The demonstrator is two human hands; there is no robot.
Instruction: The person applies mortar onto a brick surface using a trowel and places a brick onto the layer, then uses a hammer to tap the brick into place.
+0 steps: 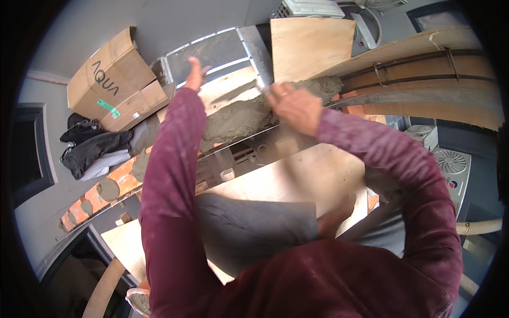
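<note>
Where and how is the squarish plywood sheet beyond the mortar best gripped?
Probably pinch the upper edge of the plywood sheet from above: the flat panel seems to stand upright with that edge exposed, while its lower edge appears close to the mortar.

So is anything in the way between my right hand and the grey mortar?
Nothing visible is. Your right hand overlaps the grey mortar in this view, with mortar showing on both sides; I can't tell whether it touches.
</note>
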